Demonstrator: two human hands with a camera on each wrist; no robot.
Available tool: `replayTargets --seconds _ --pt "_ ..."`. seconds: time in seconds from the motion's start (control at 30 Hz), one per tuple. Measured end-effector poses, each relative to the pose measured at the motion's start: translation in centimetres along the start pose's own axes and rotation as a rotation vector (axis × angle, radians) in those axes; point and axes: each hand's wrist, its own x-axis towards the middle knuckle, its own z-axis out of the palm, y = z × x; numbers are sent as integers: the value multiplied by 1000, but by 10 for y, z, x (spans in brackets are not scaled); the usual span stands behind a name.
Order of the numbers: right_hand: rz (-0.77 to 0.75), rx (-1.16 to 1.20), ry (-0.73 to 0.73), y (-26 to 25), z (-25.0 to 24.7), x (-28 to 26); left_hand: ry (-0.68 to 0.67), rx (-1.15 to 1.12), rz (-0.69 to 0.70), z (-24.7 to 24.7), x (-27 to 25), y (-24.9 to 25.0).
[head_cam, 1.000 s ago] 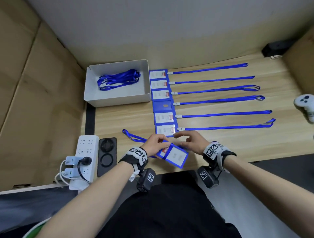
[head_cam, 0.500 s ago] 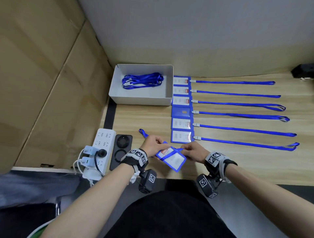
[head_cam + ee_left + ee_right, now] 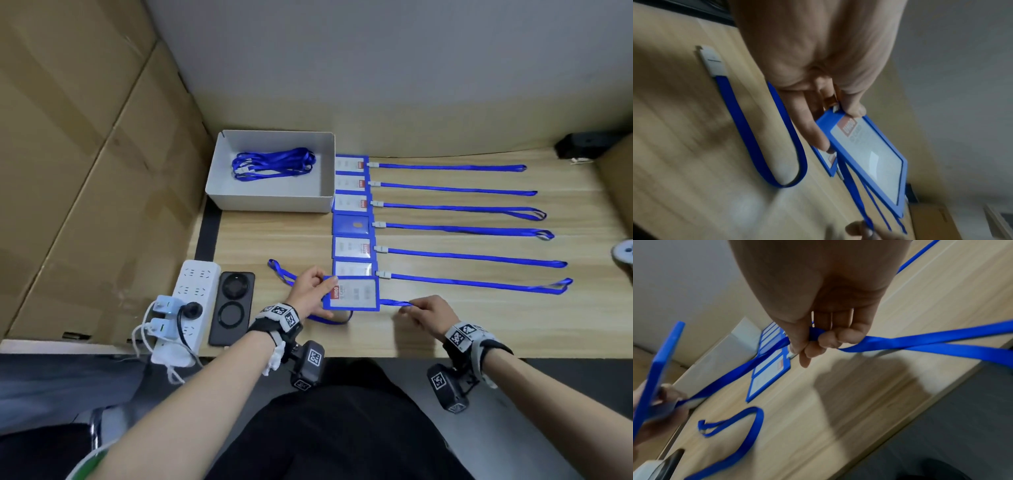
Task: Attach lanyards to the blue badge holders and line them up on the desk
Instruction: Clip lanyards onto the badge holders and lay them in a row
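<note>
The badge holder (image 3: 352, 293) is held just above the near edge of the desk (image 3: 445, 329), directly in front of the row of six finished holders (image 3: 352, 226). Its long axis runs left to right, the same as the holders in the row, and the end with the red label points to the left. In the right wrist view it is tilted, with one long edge raised.

The left hand (image 3: 310, 291) pinches the left, red-label end of the holder between thumb and fingers; the thumb lies on the top face.

The right hand (image 3: 426, 313) is curled closed around the lanyard (image 3: 394, 303), just to the right of the holder. The strap runs from this hand under the holder toward the left hand, then loops loosely on the desk to the left, where its end (image 3: 274, 265) lies flat.

The six lanyards (image 3: 462, 229) of the row stretch to the right, parallel to each other.
</note>
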Motion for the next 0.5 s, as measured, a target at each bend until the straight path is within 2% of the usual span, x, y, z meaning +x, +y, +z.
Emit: replayTargets --seconds 0.23,0.33,0.5 --pt "60 85 174 7 -30 -8 -269 388 68 26 5 -1" --pt "57 136 246 6 -36 -13 -348 453 46 32 5 1" --pt "52 185 336 14 -44 -16 -362 572 -13 31 7 6"
